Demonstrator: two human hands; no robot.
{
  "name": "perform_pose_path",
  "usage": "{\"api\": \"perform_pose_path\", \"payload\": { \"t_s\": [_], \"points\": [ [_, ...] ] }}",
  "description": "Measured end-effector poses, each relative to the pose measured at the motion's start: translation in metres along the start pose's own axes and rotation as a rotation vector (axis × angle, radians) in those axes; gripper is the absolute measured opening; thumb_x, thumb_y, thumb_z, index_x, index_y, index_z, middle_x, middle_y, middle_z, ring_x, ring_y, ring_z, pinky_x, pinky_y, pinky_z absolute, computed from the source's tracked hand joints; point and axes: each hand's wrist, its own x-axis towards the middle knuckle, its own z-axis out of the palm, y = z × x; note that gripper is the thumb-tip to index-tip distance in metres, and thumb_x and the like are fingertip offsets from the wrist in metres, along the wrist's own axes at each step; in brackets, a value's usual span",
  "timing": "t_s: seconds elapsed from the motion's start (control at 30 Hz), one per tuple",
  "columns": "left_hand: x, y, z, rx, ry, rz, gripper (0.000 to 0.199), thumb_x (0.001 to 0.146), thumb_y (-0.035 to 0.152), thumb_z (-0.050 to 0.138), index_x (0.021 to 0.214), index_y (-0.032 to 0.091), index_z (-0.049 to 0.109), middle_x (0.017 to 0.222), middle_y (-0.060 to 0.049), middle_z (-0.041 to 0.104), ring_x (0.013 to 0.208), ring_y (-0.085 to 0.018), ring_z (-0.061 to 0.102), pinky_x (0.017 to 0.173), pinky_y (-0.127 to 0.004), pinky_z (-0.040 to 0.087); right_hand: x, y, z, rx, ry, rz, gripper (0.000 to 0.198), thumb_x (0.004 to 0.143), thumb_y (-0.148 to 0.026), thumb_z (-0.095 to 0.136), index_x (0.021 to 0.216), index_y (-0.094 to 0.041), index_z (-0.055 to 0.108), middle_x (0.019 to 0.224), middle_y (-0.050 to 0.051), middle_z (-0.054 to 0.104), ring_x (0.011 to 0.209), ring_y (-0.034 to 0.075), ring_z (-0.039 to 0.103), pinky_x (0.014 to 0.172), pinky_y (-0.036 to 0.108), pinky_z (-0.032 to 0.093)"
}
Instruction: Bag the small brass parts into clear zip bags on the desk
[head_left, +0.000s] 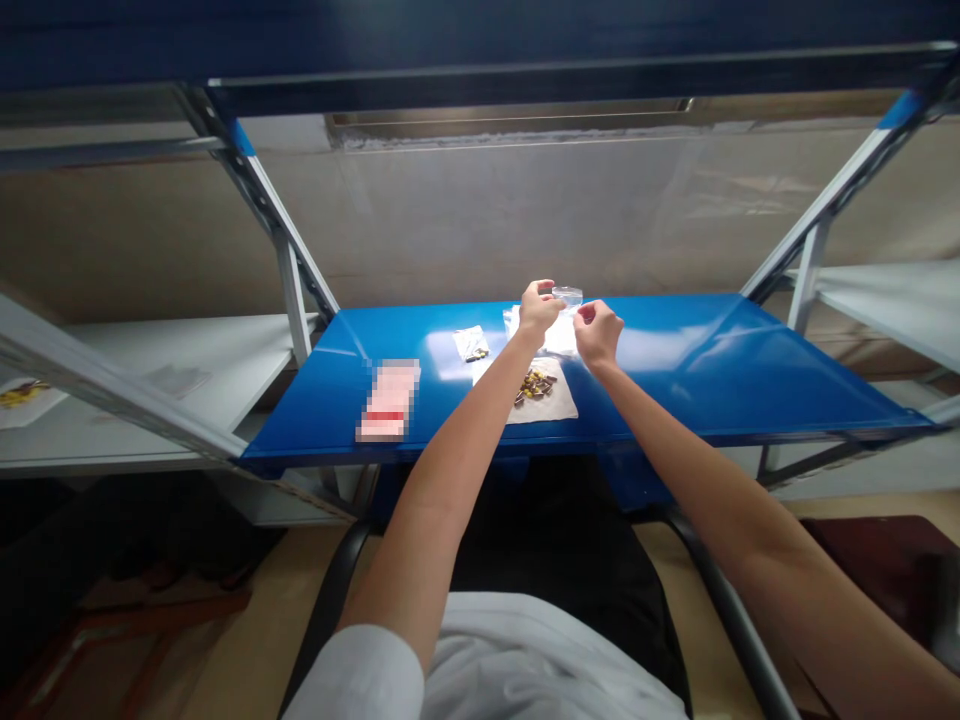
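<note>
Over the far part of the blue table, a small clear zip bag (569,297) is held up between my hands. My left hand (541,310) has its fingers closed on the bag's left side. At its lower right edge, my right hand (598,333) is pinched, fingertips against the plastic. Below them lies a white stack of what look like more plastic bags (559,340). Nearer to me, small brown and yellow pieces (534,387) are heaped on a pale sheet (559,405), partly behind my left forearm. To the left rests a small bag with a few such pieces (471,344).
A pixelated pink item (388,400) lies on the left of the blue table (697,370). Metal shelf posts slant up at both sides, and a blue shelf (480,60) hangs overhead. A white plate with yellow pieces (26,400) stands on the left shelf.
</note>
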Motion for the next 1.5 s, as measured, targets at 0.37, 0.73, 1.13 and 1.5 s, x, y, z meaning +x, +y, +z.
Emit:
{"api": "perform_pose_path", "payload": {
  "t_s": [0.37,0.73,1.13,1.5],
  "points": [
    [-0.033,-0.012,0.000,0.253,0.025,0.207,0.051,0.081,-0.003,0.059,0.127,0.019,0.063,0.125,-0.013,0.070,0.119,-0.024,0.066,0.107,-0.036,0.052,-0.014,0.002,0.008,-0.152,-0.028,-0.067,0.023,0.096,-0.028,0.049,0.106,-0.018,0.067,0.101,0.017,0.076,0.090,0.031,0.069,0.085,0.038,0.050],
    [-0.033,-0.007,-0.015,0.020,0.234,-0.084,0.036,0.094,0.008,0.055,0.129,0.018,0.058,0.112,-0.009,0.072,0.086,-0.015,0.074,0.079,-0.027,0.060,-0.018,-0.009,-0.010,-0.296,0.040,-0.097,0.028,0.099,-0.028,0.047,0.118,-0.016,0.064,0.114,0.022,0.071,0.096,0.034,0.070,0.079,0.039,0.051],
    [-0.043,-0.049,-0.164,0.584,0.374,-0.078,0.037,0.082,0.001,0.059,0.110,0.020,0.072,0.123,-0.013,0.069,0.116,-0.026,0.067,0.104,-0.036,0.051,-0.038,-0.078,0.018,-0.149,-0.204,-0.317,0.031,0.102,-0.023,0.044,0.118,-0.015,0.068,0.119,0.021,0.065,0.104,0.032,0.064,0.080,0.040,0.053],
    [-0.035,-0.063,-0.168,0.719,0.200,-0.008,0.049,0.085,0.003,0.059,0.131,0.018,0.068,0.127,-0.018,0.073,0.125,-0.030,0.067,0.108,-0.038,0.048,-0.050,-0.127,0.098,-0.315,-0.746,-0.391,0.027,0.093,-0.013,0.061,0.115,-0.010,0.077,0.117,0.025,0.074,0.117,0.038,0.063,0.093,0.041,0.050]
  ]
}}
